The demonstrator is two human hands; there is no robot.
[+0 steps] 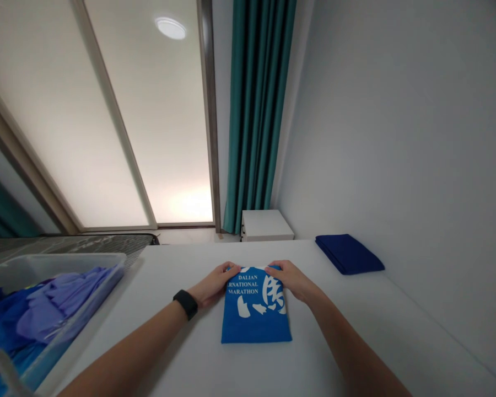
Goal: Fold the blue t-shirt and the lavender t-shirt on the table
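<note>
both hands (252,282) on folded shirt (255,314)
</note>
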